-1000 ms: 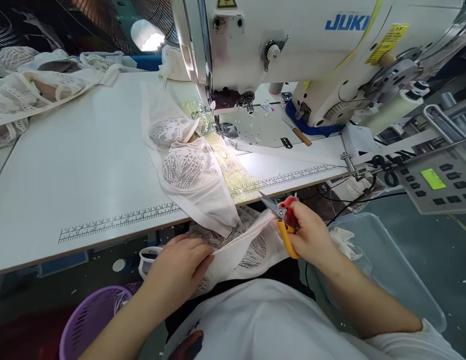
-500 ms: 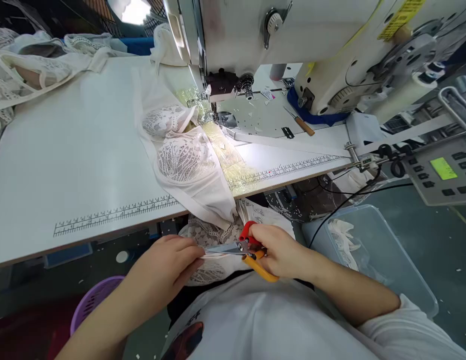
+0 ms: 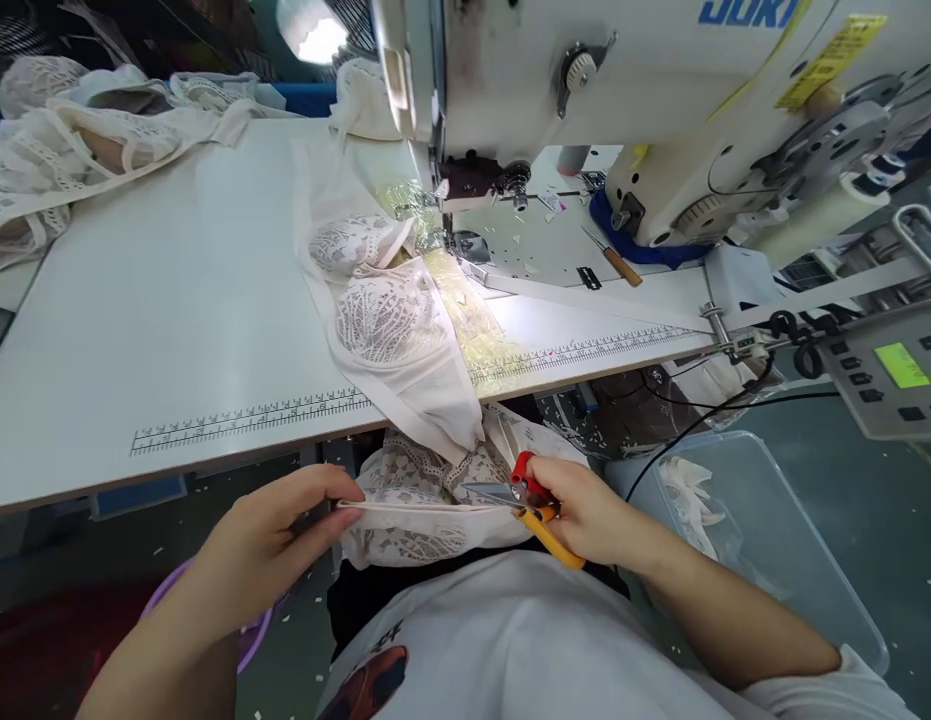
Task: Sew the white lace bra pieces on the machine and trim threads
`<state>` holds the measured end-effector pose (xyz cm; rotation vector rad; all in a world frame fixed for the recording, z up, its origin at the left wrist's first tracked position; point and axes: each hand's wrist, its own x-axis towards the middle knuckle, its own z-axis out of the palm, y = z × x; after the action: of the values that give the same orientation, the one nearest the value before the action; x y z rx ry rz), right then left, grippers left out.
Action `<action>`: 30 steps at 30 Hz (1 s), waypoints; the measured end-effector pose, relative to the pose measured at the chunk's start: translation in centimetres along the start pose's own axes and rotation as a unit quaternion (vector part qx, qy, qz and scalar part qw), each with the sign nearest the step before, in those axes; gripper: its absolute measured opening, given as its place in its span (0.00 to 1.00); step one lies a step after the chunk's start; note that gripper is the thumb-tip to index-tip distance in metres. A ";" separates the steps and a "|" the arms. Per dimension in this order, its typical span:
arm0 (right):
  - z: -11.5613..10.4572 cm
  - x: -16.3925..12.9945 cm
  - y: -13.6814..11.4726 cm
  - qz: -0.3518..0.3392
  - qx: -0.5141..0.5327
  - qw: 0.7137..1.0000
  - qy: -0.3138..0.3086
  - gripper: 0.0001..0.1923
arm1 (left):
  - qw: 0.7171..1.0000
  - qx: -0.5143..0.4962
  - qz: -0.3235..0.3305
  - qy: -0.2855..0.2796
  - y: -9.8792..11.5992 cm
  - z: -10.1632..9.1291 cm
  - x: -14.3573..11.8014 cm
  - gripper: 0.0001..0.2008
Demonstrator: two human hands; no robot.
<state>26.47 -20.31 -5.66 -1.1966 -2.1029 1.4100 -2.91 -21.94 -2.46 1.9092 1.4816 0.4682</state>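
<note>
Left hand (image 3: 277, 530) with fingers (image 3: 326, 482) pinched at the tips, right hand (image 3: 581, 508) curled tight, forearms (image 3: 724, 605) angled inward.

We see a white lace garment (image 3: 427, 545) toward six o'clock in our view, its narrow edge pulled nearly straight from nine to three o'clock, with patterned lace showing above and below. Near that edge's three o'clock end we see scissors (image 3: 519, 493), one handle red, the other orange, the handles spread apart, the grey metal blades pointing toward nine o'clock.
</note>
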 end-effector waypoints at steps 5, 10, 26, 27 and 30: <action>-0.6 -0.6 0.7 0.010 -0.076 0.996 -0.036 0.09 | 0.997 -0.052 0.049 0.035 1.4 1.4 0.8 0.05; -0.7 -0.1 -0.3 -0.004 -0.037 0.998 0.057 0.04 | 0.980 -0.053 0.161 0.102 3.8 3.7 2.1 0.03; -0.9 3.4 -4.0 -0.060 0.157 0.981 0.091 0.12 | 0.960 -0.042 0.200 0.191 5.6 7.5 3.6 0.12; -0.8 3.4 -3.9 -0.065 0.158 0.980 0.101 0.11 | 0.958 -0.035 0.197 0.207 5.4 7.7 3.6 0.12; -0.4 3.4 -3.6 -0.078 0.181 0.973 0.121 0.10 | 0.957 -0.041 0.169 0.233 5.4 8.3 3.6 0.05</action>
<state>23.11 -17.97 -2.84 -0.9789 -1.6493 1.4176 7.26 -21.60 -5.07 2.0839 1.3774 1.1875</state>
